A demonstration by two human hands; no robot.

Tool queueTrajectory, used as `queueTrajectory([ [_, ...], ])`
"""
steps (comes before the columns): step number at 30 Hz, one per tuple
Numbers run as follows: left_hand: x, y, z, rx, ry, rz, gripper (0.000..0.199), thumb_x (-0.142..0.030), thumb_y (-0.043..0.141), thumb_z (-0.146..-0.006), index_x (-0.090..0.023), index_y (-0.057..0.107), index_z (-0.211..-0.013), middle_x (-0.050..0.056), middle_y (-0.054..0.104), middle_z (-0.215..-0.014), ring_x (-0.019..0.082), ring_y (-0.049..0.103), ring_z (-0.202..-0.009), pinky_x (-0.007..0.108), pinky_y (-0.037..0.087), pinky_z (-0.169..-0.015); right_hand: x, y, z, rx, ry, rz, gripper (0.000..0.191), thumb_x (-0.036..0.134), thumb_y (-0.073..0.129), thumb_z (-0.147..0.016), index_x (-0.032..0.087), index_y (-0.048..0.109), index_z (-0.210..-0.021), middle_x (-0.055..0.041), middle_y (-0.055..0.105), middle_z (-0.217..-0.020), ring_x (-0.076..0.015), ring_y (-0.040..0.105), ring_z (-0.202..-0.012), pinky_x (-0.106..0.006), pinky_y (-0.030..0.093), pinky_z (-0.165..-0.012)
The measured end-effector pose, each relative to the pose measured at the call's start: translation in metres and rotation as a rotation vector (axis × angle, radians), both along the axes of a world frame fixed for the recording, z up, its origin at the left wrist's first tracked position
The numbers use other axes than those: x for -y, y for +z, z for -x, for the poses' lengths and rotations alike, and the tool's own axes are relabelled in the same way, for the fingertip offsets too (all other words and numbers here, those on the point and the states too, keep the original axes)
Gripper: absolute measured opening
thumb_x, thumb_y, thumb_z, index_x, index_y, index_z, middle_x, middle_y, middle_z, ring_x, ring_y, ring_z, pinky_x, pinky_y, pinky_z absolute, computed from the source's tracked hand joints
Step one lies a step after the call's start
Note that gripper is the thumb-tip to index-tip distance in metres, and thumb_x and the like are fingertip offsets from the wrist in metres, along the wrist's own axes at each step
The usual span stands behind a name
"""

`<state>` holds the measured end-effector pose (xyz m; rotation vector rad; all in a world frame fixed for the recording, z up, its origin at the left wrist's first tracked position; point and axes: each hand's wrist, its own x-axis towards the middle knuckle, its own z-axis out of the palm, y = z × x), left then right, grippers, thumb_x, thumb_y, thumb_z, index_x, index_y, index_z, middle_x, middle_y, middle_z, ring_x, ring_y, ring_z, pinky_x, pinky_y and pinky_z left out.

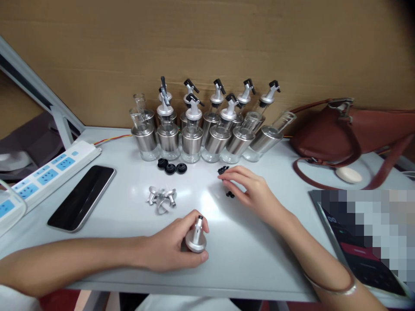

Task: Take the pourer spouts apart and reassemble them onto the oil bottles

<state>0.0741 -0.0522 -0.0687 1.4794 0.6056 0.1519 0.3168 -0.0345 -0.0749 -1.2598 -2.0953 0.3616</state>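
My left hand [177,246] is closed around a silver pourer spout [196,239], held upright near the front of the table with a small black piece at its tip. My right hand [246,188] reaches in from the right, thumb and fingertips drawn together at a small pile of black plastic parts [222,170]. Whether a part sits between those fingertips is too small to make out. Under that hand lie a few tiny black pieces [230,195]. More silver spouts [162,199] lie in a loose heap left of centre. Behind them are black ribbed stoppers [170,168].
Glass bottles with steel sleeves [192,140] stand in rows at the back, several topped with pourers. A phone [82,198] and a power strip [48,175] lie left. On the right are a brown bag [324,134], a white oval object [348,175] and a partly blurred screen [356,255].
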Motion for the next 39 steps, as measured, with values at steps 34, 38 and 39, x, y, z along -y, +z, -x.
queueTrajectory([
  [34, -0.007, -0.007, -0.002, 0.076, -0.039, 0.02, 0.022, -0.031, 0.063, -0.08, -0.019, 0.055, -0.097, 0.0, 0.047, -0.088, 0.015, 0.043, -0.078, 0.026, 0.036, -0.071, 0.031, 0.017, 0.037, -0.207, 0.405, 0.55, 0.035, 0.045, 0.022, -0.104, 0.021, 0.044, -0.092, -0.0014, 0.057, -0.083, -0.013, 0.053, -0.074, -0.026, 0.042, -0.072],
  [38, -0.007, -0.01, -0.002, 0.099, -0.025, -0.063, 0.02, -0.03, 0.063, -0.082, -0.019, 0.057, -0.097, 0.002, 0.052, -0.093, 0.018, 0.048, -0.087, 0.029, 0.04, -0.08, 0.032, 0.016, 0.037, -0.209, 0.411, 0.558, 0.03, 0.042, 0.023, -0.104, 0.021, 0.041, -0.091, 0.0001, 0.056, -0.08, -0.0122, 0.052, -0.071, -0.025, 0.042, -0.07],
  [39, -0.006, -0.01, -0.002, 0.105, -0.023, -0.082, 0.02, -0.03, 0.063, -0.082, -0.018, 0.058, -0.096, 0.002, 0.053, -0.095, 0.019, 0.049, -0.089, 0.03, 0.04, -0.082, 0.032, 0.016, 0.038, -0.203, 0.411, 0.547, 0.03, 0.041, 0.023, -0.104, 0.022, 0.041, -0.091, 0.0003, 0.055, -0.079, -0.0122, 0.051, -0.07, -0.024, 0.042, -0.069],
])
